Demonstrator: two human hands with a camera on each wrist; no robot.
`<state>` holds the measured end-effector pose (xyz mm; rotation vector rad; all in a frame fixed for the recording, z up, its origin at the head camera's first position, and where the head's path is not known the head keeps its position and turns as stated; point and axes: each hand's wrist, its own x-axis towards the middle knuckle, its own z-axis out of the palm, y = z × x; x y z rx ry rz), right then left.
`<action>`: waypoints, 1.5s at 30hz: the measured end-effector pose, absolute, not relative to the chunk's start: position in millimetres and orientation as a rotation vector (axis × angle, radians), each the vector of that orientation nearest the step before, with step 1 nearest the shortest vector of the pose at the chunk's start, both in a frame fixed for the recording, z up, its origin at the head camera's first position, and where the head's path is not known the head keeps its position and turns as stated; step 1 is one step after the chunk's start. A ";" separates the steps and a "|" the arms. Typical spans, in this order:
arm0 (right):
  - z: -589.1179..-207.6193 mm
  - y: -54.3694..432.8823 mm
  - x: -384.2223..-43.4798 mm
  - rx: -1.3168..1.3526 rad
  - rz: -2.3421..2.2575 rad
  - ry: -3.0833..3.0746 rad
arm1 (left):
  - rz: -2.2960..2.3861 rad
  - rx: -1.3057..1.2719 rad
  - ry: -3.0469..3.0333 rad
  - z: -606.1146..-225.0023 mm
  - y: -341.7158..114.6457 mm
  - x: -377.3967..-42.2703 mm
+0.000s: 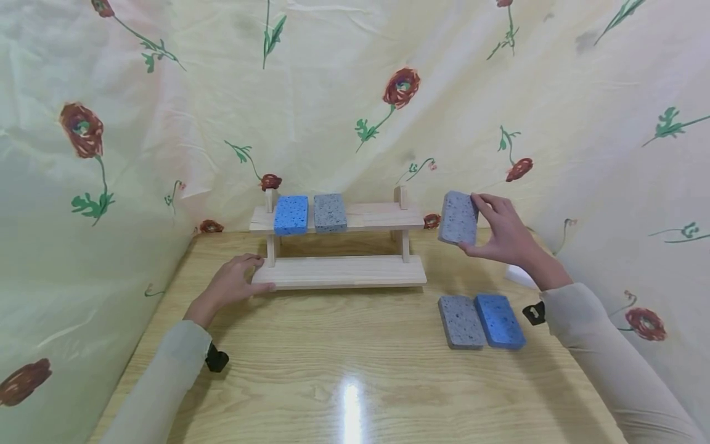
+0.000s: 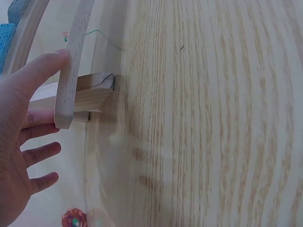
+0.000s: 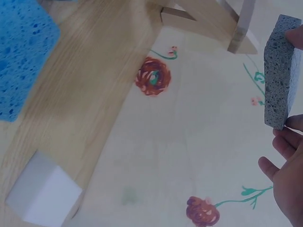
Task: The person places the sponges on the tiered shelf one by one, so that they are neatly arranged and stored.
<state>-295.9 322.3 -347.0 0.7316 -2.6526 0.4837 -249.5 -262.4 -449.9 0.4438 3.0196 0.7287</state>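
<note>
Right hand: raised off the rack's right end, thumb low, fingers above, part-closed on the held grey sponge.
Left hand: low, thumb and forefinger gripping the left end of the wooden rack, other fingers spread.
Upper shelf: blue sponge, speckled grey sponge, slightly apart.
Tabletop: lower grey sponge, lower blue sponge, just beside each other.
Progress: probably midway; two shelved, one in hand, two unshelved.

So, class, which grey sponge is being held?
The grey sponge in the right hand; another grey sponge lies on the upper shelf, and a third on the table.
</note>
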 end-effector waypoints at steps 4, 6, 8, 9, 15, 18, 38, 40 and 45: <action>-342.1 314.0 -296.6 0.790 0.481 -2.608 | 0.721 0.442 3.022 -448.7 -262.4 -248.9; -340.6 309.7 -297.6 0.809 0.470 -2.599 | 0.715 0.440 3.021 -448.4 -262.2 -248.8; -338.9 305.3 -298.0 0.831 0.462 -2.593 | 0.714 0.435 3.020 -447.6 -262.3 -248.6; -338.3 303.1 -298.2 0.838 0.456 -2.594 | 0.712 0.435 3.019 -447.6 -262.3 -248.7; -334.7 290.1 -297.1 0.863 0.437 -2.622 | 0.724 0.443 3.018 -449.1 -263.0 -249.1; -333.5 285.1 -296.8 0.870 0.428 -2.635 | 0.730 0.441 3.016 -449.1 -262.9 -249.3; -336.1 256.0 -304.2 0.995 0.414 -2.609 | 0.715 0.417 3.005 -450.2 -261.9 -250.5; -337.0 252.8 -305.2 1.008 0.421 -2.601 | 0.711 0.416 3.004 -451.1 -262.5 -251.2; -341.2 246.3 -307.2 1.020 0.415 -2.608 | 0.704 0.427 3.009 -452.2 -263.3 -251.8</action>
